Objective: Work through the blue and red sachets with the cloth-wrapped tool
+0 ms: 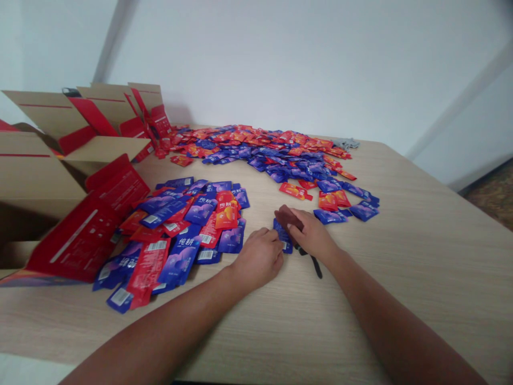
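Gripping a brown thing (287, 216) in my right hand (311, 234), I curl my left hand (259, 259) by a blue packet (282, 234) between them; can't tell if it pinches. The left pile (201, 208) looks done; the big far pile (286, 156) doesn't.

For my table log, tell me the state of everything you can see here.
Right hand: closed on reddish-brown item
Left hand: curled, grip unclear
Blue packet between hands: partly covered
Black strap: partly hidden
Near packets: loosely heaped
Far packets: heaped, spread wide
Front box: open, flaps spread
Boxes behind: open, flaps up
Grey bundle: crumpled
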`<state>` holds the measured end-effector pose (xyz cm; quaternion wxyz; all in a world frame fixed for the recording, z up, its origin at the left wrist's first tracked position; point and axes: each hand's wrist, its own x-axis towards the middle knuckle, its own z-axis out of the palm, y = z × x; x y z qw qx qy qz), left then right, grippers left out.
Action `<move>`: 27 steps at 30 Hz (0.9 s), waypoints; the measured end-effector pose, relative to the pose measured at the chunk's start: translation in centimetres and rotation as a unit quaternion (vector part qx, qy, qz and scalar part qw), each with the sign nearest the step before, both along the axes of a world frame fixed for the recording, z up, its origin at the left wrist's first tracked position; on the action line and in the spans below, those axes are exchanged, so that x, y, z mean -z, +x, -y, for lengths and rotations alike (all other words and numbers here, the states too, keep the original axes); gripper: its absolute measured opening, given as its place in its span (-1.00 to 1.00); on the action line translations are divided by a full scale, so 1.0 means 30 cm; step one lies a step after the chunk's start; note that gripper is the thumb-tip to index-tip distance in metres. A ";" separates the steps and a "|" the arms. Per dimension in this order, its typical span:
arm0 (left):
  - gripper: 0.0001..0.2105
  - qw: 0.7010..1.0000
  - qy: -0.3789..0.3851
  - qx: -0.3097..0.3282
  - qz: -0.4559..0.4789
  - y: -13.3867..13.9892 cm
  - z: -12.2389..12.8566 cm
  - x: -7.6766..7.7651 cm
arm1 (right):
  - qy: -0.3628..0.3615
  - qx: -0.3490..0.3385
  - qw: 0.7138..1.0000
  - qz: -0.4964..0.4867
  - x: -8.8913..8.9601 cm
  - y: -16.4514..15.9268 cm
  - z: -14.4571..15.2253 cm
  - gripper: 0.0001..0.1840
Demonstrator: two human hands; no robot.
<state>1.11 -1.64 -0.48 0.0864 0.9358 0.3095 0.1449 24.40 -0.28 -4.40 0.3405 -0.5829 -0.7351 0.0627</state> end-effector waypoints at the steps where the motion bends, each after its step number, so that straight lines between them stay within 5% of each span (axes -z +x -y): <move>1: -0.88 1.000 0.000 -0.001 0.000 0.000 0.000 0.000 | 0.000 -0.005 1.000 -0.001 -0.004 -0.001 0.002 -0.40; 14: -0.84 1.000 0.000 0.004 -0.001 0.004 -0.002 -0.004 | -0.016 -0.107 0.994 -0.022 -0.069 -0.022 0.031 -0.32; 27: -0.88 1.000 -0.005 -0.001 0.006 0.002 -0.001 -0.002 | -0.017 -0.003 1.000 -0.012 -0.018 -0.014 0.003 -0.39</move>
